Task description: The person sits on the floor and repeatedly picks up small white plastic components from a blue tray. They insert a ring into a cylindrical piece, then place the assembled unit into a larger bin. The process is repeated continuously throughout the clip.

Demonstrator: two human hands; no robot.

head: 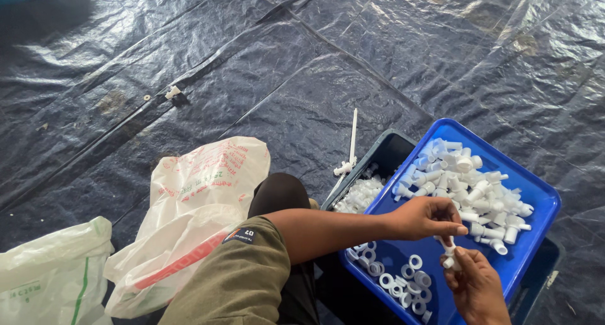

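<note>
Fingers of the right hand [476,287] are pinching narrowly on a small white plastic fitting [449,254], gripping its lower end, while the thumb and forefinger of the left hand [423,218] are closing on the same fitting from above; the piece is thus being held between both hands, just over the near part of a blue tray [542,202]. Directly below the hands, a loose group of white plastic rings [403,279] is lying on the tray floor at its near corner. The left forearm is reaching across from an olive-green sleeve [242,281], passing above a dark-clad knee [277,196]. Farther along the tray, a heap of white tubular fittings [469,186] is filling its far half. The tray is resting tilted on a dark bin [384,158], which is holding small translucent white pieces [359,196] and a long white stick-like part [351,142] leaning over its rim. To the left, two white plastic bags [195,211] are lying crumpled. Everything is sitting on a dark, glossy tarpaulin [283,60], on which one stray white piece [172,92] is lying well apart, far left.
</note>
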